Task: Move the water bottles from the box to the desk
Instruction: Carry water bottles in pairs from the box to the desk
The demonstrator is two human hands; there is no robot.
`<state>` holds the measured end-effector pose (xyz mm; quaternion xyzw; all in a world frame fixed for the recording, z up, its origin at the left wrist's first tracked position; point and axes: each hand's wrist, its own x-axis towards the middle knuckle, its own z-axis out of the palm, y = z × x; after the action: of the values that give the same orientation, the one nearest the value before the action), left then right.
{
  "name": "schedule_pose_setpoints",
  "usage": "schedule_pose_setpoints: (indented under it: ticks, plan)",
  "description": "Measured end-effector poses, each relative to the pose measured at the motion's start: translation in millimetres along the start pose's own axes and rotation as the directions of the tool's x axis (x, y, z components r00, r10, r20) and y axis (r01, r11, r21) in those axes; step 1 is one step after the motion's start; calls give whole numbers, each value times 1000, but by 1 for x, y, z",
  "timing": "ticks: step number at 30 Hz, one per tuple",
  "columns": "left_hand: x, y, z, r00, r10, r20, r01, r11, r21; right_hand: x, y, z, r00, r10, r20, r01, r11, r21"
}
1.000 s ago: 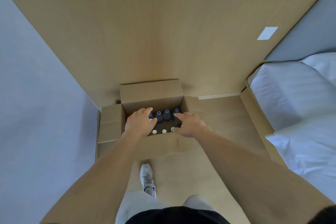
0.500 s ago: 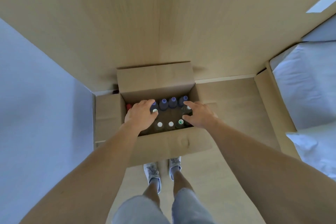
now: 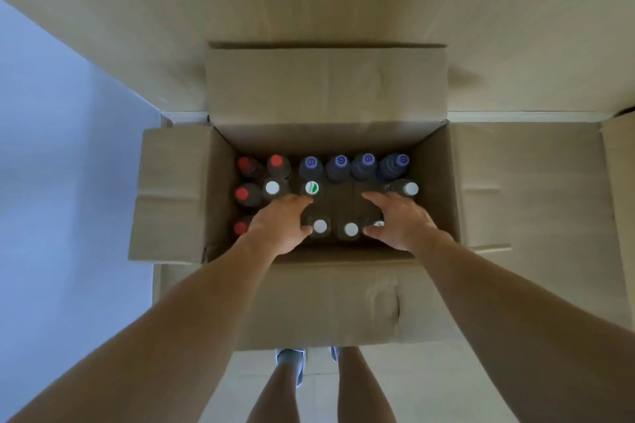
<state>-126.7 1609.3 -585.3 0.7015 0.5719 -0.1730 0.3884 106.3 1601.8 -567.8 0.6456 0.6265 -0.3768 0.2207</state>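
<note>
Both hands have dropped deeper into the open brown cardboard box [image 3: 178,189]; the left hand [image 3: 280,225] and right hand [image 3: 400,221] are spread, gripping nothing, over upright clear plastic water bottles [image 3: 350,230] whose red, purple and white caps face up, purple at 12 o'clock

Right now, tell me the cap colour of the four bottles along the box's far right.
Purple caps, clearest in the head view.
</note>
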Motion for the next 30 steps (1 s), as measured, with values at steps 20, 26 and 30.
schedule_pose_setpoints:
  ticks: [20,26,30]
  plan:
    - [117,-25,96,990,16,140,-6,997,-74,148,10,90,969,-124,212,144,986,-84]
    - [124,-30,100,996,-25,89,31,997,-73,165,11,76,985,-136,108,136,991,8]
    - [127,-33,111,993,-49,111,53,998,-39,169,10,78,982,-156,111,153,988,38]
